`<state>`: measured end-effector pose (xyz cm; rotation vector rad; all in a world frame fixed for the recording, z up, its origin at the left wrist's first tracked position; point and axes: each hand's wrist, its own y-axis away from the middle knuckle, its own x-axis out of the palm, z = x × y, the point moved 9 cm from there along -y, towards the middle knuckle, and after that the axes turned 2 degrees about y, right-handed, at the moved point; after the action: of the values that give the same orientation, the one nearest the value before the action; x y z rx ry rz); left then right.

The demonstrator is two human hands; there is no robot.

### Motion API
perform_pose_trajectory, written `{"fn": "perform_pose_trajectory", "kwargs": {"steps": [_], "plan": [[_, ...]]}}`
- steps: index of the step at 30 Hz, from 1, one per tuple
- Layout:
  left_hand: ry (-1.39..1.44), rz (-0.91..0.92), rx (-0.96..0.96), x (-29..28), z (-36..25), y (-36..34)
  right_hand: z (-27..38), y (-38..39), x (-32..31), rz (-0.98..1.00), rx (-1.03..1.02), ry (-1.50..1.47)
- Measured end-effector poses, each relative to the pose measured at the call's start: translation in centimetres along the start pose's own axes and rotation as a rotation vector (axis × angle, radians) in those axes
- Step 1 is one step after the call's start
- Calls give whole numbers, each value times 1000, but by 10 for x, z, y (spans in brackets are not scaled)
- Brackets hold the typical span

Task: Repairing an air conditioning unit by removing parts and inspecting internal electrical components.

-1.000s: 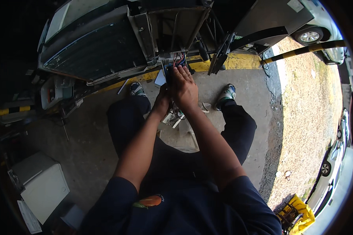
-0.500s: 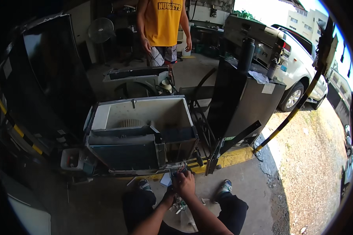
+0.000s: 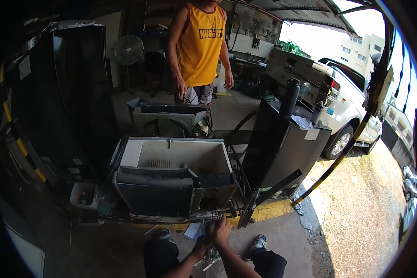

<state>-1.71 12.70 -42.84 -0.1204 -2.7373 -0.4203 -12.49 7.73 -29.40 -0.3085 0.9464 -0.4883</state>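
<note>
Both hands are together just in front of an opened air conditioner unit [image 3: 155, 197], at its lower right corner. My right hand [image 3: 221, 232] has its fingers closed over a small dark part with thin wires [image 3: 210, 225]. Just below and to the left, my left hand [image 3: 200, 248] is closed against the same part; its fingertips are in shadow. The wires lead up toward the unit's frame. The unit's pale inner tub shows a ribbed fan wheel [image 3: 160, 164]. A white sheet or box [image 3: 193, 230] lies on the floor beside my left hand.
A co-worker in a yellow jersey [image 3: 201, 51] stands behind a second stripped unit [image 3: 171, 116]. To the right stands a dark cabinet [image 3: 278, 143] with a bottle [image 3: 290, 97] on top. A tub of parts [image 3: 84, 194] sits at left. A striped pole [image 3: 333, 160] rises at right.
The view has tilted up, so the unit and the co-worker appear lower. My hands remain together at the same corner, on the same small part.
</note>
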Motion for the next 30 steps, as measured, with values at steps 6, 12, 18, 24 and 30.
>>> {"fn": "perform_pose_trajectory", "kwargs": {"steps": [6,12,18,24,30], "plan": [[61,-12,62,16,-37,4,-1,1,13,230,42,182],[-6,-27,-3,-3,-23,0,38,-2,11,404,-19,284],[-70,70,-64,24,-56,10,30,-2,5,344,2,202],[-53,27,-226,8,-26,9,22,-1,22,372,-21,132],[-106,57,-4,-3,-24,-9,27,-7,30,290,-83,-9]]}}
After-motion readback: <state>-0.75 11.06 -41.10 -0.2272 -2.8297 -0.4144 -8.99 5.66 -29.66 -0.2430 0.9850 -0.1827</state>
